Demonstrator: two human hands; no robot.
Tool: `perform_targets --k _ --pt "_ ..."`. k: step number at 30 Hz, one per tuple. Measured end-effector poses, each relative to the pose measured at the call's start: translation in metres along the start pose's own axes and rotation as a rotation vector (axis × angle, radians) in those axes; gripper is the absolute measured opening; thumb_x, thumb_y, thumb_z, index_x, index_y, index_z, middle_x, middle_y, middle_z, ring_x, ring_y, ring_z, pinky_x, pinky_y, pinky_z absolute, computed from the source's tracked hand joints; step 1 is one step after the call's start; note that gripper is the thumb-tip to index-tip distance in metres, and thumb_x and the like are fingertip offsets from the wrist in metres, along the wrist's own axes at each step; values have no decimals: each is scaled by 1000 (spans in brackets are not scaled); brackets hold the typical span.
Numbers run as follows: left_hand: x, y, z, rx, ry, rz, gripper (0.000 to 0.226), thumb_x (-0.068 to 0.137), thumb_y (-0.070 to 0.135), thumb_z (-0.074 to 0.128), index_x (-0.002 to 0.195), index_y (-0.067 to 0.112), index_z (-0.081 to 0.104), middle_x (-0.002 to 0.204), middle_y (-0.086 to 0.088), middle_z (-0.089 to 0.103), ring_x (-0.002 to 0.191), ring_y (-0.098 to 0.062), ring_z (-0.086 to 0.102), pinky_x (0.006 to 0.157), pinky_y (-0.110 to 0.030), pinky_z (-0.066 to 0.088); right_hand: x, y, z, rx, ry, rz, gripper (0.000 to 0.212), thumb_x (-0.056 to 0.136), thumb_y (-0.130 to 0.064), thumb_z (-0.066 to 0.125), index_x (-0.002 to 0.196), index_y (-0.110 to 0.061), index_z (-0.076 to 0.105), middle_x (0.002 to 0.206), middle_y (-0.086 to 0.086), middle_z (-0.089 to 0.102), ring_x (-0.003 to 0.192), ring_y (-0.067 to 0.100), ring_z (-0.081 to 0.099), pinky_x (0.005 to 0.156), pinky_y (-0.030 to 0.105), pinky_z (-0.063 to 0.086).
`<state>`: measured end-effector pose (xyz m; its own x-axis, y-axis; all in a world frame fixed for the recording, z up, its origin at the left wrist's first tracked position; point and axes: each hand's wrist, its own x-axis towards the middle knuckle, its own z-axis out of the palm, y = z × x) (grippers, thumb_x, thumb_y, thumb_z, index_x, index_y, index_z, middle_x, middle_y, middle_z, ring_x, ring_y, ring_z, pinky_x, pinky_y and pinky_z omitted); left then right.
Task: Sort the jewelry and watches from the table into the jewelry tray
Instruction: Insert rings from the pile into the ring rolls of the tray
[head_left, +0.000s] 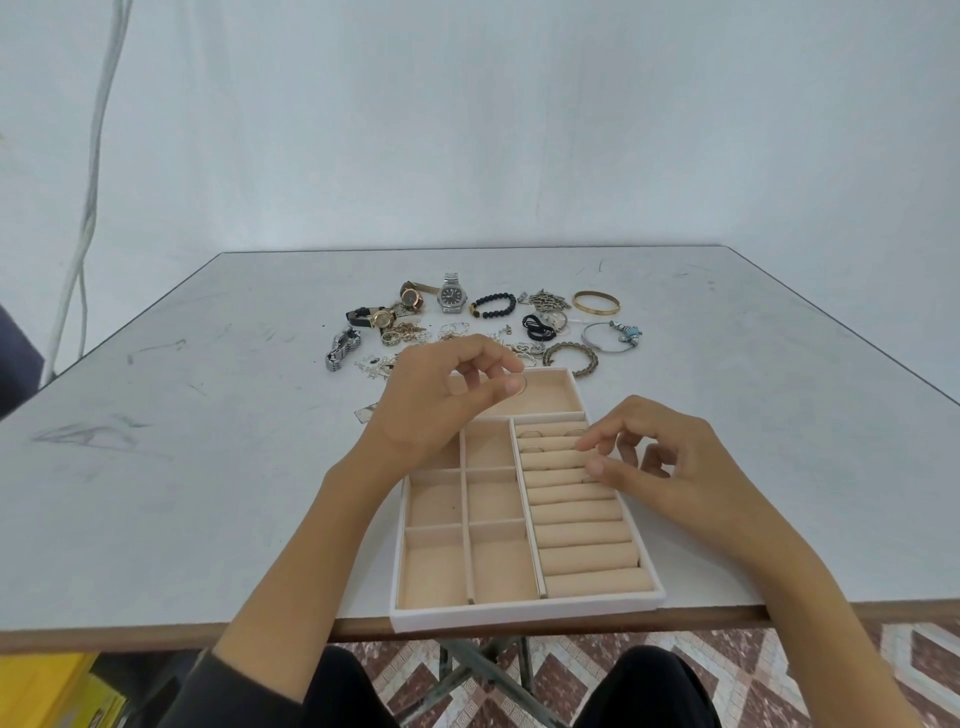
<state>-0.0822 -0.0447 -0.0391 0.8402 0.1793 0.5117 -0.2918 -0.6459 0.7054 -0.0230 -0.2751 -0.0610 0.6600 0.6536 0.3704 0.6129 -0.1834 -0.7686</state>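
Fingers (488, 366) of left hand (431, 410) are pinching a thin metal ring (522, 385); right hand (670, 467), beside it, is curling, hold unclear.

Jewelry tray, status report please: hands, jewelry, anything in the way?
Left hand pinches a ring over the jewelry tray. Right hand curled over the ring rolls, grip unclear. Watches, bracelets lie on the table beyond. Nothing blocking.
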Motion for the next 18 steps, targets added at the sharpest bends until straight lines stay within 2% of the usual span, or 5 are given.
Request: perform_targets --k 4,15,18 --pt "0 0 0 5 0 3 8 81 25 76 88 22 73 70 21 59 67 -1 54 70 -7 37 1 1 1 -6 -11 10 19 80 -9 76 85 -27 73 85 -4 62 69 15 52 58 20 39" --pt "-1 2 -1 6 -22 -18 10 80 26 76 89 22 74 72 23 60 67 0 54 71 -7 39 3 0 4 -2 -27 25 25 79 -8 75 84 -32 71 84 -5 59 69 16 51 58 16 37" --pt "-2 2 -1 -3 -30 -23 11 80 25 76 89 20 74 73 22 61 67 0 54 72 -6 39 1 -1 4 -2 -42 19 21 81 -11 74 87 -31 71 87 -6 61 72 15 52 59 18 39"
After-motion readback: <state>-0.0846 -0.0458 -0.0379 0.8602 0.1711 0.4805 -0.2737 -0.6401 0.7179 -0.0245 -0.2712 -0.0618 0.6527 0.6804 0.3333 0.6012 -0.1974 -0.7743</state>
